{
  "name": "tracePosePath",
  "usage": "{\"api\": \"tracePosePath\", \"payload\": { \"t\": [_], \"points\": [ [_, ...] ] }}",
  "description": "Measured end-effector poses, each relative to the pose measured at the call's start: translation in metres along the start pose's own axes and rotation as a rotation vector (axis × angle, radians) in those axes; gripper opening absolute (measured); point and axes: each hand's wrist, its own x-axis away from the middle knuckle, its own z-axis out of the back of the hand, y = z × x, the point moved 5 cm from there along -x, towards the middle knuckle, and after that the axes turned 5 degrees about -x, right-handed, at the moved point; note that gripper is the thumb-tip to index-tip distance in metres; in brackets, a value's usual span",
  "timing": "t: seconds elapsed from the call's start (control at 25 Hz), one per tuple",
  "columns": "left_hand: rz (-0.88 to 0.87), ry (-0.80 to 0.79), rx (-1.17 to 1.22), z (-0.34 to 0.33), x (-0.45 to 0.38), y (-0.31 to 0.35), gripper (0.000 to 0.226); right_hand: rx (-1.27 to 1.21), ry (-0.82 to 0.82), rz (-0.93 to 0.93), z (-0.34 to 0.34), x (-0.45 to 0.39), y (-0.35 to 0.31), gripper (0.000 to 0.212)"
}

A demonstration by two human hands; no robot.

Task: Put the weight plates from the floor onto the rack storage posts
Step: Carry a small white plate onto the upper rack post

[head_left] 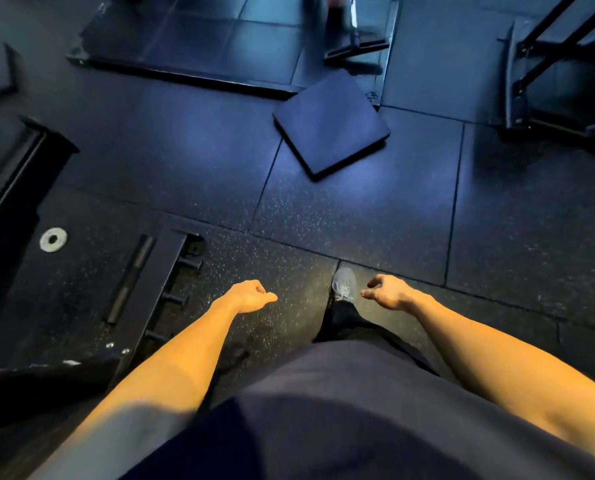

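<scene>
A small silver weight plate [53, 240] lies flat on the dark floor at the left, beside the rack base. The black rack upright [166, 275] slants across the lower left, with short storage posts [190, 264] sticking out of its side, all bare. My left hand [251, 296] hangs over the floor just right of those posts, fingers loosely curled, holding nothing. My right hand [386, 292] hangs near my grey shoe [344, 283], fingers loosely curled and empty. No other plate shows.
A black square pad [330, 126] lies on the rubber floor ahead. Behind it is a raised platform [192, 39] with a bench foot [356, 46]. Black frames stand at the far right [549, 74] and far left [15, 168]. A loose bar [131, 278] lies beside the upright.
</scene>
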Motion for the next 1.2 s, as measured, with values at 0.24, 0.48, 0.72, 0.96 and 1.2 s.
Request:
{"api": "tracePosePath", "payload": {
  "t": [0.24, 0.48, 0.72, 0.96, 1.2],
  "points": [
    [0.084, 0.089, 0.172, 0.121, -0.067, 0.068, 0.046, 0.144, -0.038, 0.058, 0.155, -0.115, -0.082, 0.049],
    [0.187, 0.122, 0.339, 0.21, -0.132, 0.074, 0.048, 0.287, -0.1, 0.147, 0.236, -0.217, -0.201, 0.048],
    [0.228, 0.131, 0.418, 0.343, -0.227, 0.031, 0.058, 0.395, -0.12, 0.211, 0.283, -0.334, -0.349, 0.045],
    [0.29, 0.202, 0.557, 0.5, -0.278, -0.046, 0.056, 0.477, -0.168, 0.308, 0.3, -0.417, -0.548, 0.044],
    [0.439, 0.24, 0.757, 0.575, -0.305, -0.137, 0.05, 0.686, -0.304, 0.408, 0.271, -0.494, -0.724, 0.043]
  ]
}}
